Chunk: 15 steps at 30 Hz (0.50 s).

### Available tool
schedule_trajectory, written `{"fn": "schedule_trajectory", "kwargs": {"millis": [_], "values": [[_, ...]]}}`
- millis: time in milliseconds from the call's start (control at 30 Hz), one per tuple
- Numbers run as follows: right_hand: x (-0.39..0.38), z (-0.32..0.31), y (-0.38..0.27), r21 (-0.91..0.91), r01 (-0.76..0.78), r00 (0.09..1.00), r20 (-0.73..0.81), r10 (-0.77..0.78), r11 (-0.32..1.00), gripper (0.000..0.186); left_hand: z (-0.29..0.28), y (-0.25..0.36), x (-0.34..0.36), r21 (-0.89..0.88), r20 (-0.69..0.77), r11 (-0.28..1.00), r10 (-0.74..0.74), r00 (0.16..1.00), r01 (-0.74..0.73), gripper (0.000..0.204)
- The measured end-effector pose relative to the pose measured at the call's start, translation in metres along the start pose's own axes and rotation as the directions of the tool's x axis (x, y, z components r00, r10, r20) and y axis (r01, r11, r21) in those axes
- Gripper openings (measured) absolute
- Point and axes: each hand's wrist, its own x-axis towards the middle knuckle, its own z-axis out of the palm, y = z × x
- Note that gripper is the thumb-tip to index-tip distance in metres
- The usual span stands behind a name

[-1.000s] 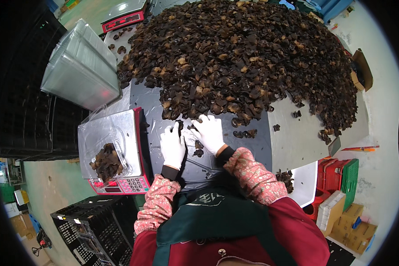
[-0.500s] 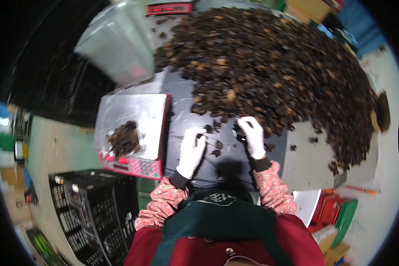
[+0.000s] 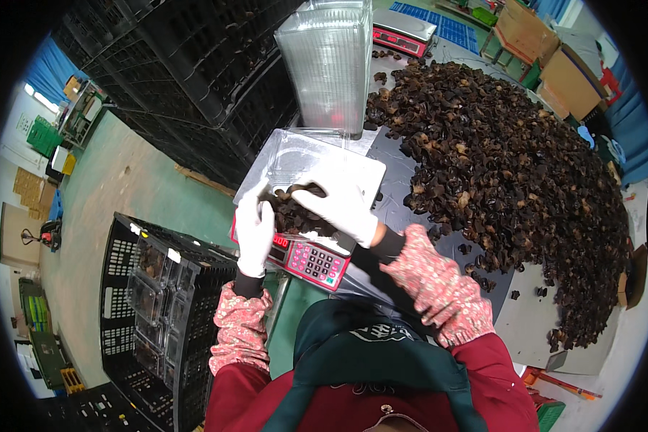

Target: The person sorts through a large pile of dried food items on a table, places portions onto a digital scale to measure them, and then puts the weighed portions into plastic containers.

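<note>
hands [image 3: 342, 209] around dark fungus [image 3: 295, 216], clear container [image 3: 302, 162], on scale [image 3: 315, 263]

Fungus pieces [image 3: 293, 216]: dark brown, curled, glossy, heaped loosely in near part of container [image 3: 302, 153]. Container: transparent plastic, open, lying flat on platform of red-sided scale [image 3: 368, 176].
</note>
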Motion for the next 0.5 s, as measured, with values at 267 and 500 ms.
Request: {"fn": "schedule_trajectory", "kwargs": {"millis": [267,500], "values": [[0.024,0.024,0.012,-0.243,0.321,0.874,0.448,-0.187,0.915,0.056,0.007,-0.020,-0.013,-0.197,0.114,0.980,0.017,0.993,0.006,0.050],[0.004,0.005,0.031,-0.099,0.150,0.961,0.247,-0.122,0.984,0.046,-0.013,0.003,0.015,-0.011,0.209,0.965,0.258,0.943,-0.262,0.082]]}}
